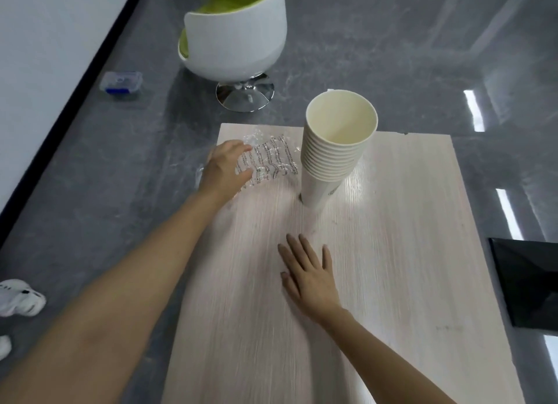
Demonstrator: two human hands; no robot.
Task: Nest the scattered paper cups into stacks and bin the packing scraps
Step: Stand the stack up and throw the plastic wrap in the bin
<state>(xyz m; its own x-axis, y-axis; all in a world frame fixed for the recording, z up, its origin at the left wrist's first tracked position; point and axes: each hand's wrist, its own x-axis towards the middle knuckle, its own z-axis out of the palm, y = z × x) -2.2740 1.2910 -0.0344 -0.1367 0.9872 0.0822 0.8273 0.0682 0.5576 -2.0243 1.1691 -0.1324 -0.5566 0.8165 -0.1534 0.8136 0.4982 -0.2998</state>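
Onto the scraps: pinching plastic wrapper [271, 159] in left hand [225, 169] beside cup stack [332, 162], right hand [311, 277] flat, fingers straight, on table [398, 283]; next, probably lifting it clear for binning.

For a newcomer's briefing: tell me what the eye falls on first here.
The tall stack of nested paper cups standing at the far middle of the pale wooden table. Just left of it, the left hand grips a crinkled clear plastic wrapper, while the right hand rests flat near the table's centre.
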